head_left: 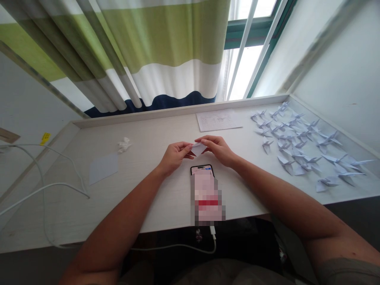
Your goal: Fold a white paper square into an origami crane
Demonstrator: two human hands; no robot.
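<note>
Pinching folded paper [198,149] between left hand [174,157] and right hand [216,149], both grips closed

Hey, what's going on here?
A person is holding a small folded piece of pale paper between their left hand and right hand, just above a white desk and a smartphone. A large group of paper origami cranes sits on the desk to the right, beyond a written sheet. To the left lie a flat paper square and a crumpled tissue.
</note>
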